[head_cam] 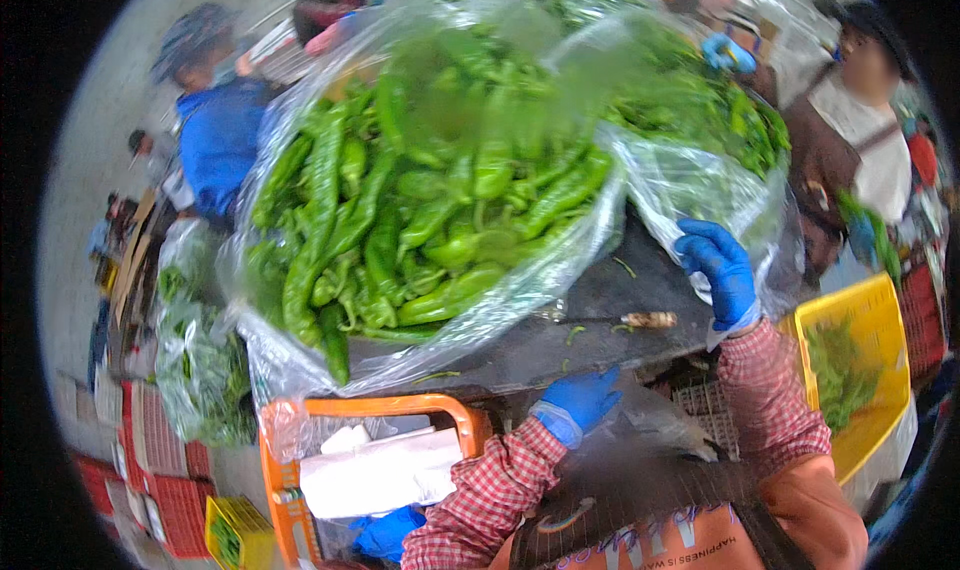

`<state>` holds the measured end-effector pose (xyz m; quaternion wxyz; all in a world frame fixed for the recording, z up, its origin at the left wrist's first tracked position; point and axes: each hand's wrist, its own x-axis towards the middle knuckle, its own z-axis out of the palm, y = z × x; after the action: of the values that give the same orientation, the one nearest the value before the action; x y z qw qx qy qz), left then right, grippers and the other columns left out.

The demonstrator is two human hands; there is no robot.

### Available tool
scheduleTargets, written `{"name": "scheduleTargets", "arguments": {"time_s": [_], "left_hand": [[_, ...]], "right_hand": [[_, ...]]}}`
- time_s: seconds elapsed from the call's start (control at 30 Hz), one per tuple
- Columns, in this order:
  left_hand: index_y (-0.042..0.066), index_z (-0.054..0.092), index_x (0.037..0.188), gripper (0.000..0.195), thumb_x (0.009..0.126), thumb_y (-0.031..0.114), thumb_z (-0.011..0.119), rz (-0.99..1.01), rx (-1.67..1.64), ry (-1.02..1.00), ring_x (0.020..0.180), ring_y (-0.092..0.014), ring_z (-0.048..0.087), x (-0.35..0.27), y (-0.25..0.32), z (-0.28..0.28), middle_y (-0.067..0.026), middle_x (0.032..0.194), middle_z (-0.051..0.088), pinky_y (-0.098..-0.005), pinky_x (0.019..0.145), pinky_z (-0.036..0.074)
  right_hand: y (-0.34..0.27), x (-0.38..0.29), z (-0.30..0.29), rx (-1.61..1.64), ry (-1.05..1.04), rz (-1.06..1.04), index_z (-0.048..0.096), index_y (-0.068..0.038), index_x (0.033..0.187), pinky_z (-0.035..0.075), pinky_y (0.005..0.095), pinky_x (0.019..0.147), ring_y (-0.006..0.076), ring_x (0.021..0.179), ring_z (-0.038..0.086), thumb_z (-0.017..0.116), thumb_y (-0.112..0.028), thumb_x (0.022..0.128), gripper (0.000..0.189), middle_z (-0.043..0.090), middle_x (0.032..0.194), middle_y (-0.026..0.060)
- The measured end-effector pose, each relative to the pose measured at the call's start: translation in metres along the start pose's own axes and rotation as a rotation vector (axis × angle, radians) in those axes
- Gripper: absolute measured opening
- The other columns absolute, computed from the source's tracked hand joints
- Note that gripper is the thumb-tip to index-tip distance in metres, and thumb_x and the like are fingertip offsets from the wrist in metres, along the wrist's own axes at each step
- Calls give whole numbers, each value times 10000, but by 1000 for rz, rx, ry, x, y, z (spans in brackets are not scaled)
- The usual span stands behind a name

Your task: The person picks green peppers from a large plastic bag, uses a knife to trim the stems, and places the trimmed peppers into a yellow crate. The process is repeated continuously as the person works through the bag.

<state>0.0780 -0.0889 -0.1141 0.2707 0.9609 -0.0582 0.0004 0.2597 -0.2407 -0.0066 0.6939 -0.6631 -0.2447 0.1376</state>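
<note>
My right hand, in a blue glove, grips the edge of a clear plastic bag that holds leafy-looking green produce. My left hand, gloved in blue too, is at the near edge of the dark tabletop. Its fingers point right, slightly apart, and nothing shows in them. Beyond it, a large open plastic bag is heaped with long green peppers. Between my hands and the bags lies a thin tool with a wooden handle; its exact kind is unclear.
Near me at left stands an orange crate with white sheets and a blue glove. A yellow crate with greens is at right. Co-workers stand on both sides. Bagged greens sit at left.
</note>
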Motion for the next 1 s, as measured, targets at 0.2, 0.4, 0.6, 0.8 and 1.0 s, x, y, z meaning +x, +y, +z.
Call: {"name": "scheduleTargets", "arguments": {"time_s": [0.2,0.4,0.6,0.8,1.0], "left_hand": [[110,512,1130,379,814,320,512,-7,66,121,743,-330,578,9,-18,1,-159,887,598,-419,635,473],[104,532,1079,342,808,312,512,-71,-91,100,713,-331,577,13,-28,14,-147,874,597,-420,627,475],[74,514,1108,363,808,278,499,79,89,134,746,-319,576,17,-29,13,-149,915,584,-417,665,472],[66,494,1140,378,817,263,489,75,64,133,775,-335,574,18,-28,16,-164,937,585,-412,684,469],[80,473,1187,376,841,218,522,-86,-597,172,828,-287,588,17,-27,4,-159,964,599,-346,743,470]], "right_hand": [[-31,86,127,-1037,-275,-863,490,-123,1173,400,358,878,253,1027,502,580,-63,709,476,529,1139,54],[-36,157,199,-1517,-406,-1179,470,-138,1166,307,449,945,262,1041,476,644,-125,607,586,503,1120,72],[-76,173,191,-1109,-642,-1081,487,-114,1102,381,407,875,276,986,517,707,-183,574,576,533,1034,106],[-135,183,203,-51,-355,-906,522,-50,1031,464,281,718,156,805,568,686,-137,688,391,594,913,39],[-163,182,160,765,-525,-375,568,-39,987,468,320,800,186,871,580,598,-165,767,255,607,934,72]]}}
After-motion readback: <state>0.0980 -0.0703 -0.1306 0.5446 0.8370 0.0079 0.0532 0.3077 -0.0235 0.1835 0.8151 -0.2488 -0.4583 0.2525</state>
